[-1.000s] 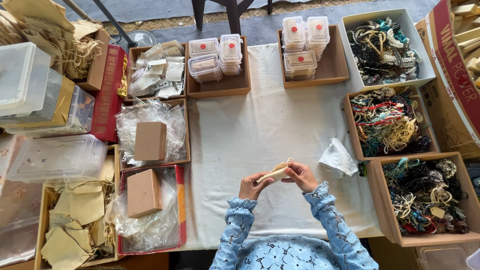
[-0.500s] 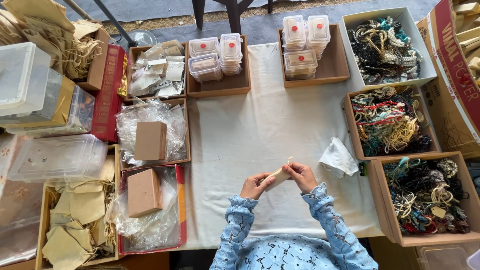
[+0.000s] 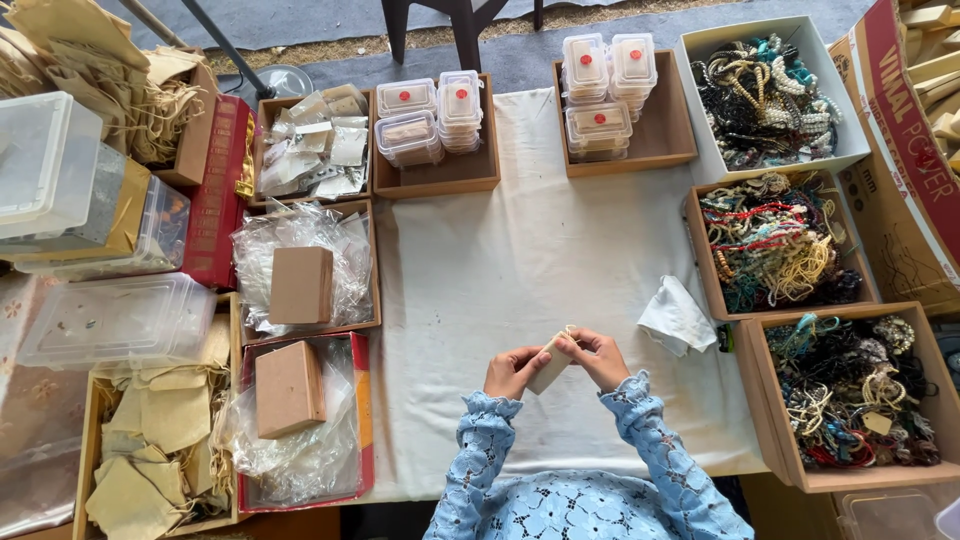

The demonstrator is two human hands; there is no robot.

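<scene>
A small beige cloth pouch (image 3: pixel 552 362) is held between both hands over the white tablecloth (image 3: pixel 520 260), near the front edge. My left hand (image 3: pixel 512 372) grips its lower end. My right hand (image 3: pixel 598 356) pinches its upper end at the drawstring. Both sleeves are light blue lace. A crumpled white cloth (image 3: pixel 676 316) lies just right of my right hand.
Boxes of beaded necklaces (image 3: pixel 775 250) line the right side. Stacked small clear plastic boxes (image 3: pixel 598 95) sit in wooden trays at the back. On the left are trays with brown cardboard boxes (image 3: pixel 300 285) on plastic bags, and a tray of beige pouches (image 3: pixel 150 450).
Both hands have turned the pouch slightly between them; its upper end now points more upward. The hands stay in the same spot.
</scene>
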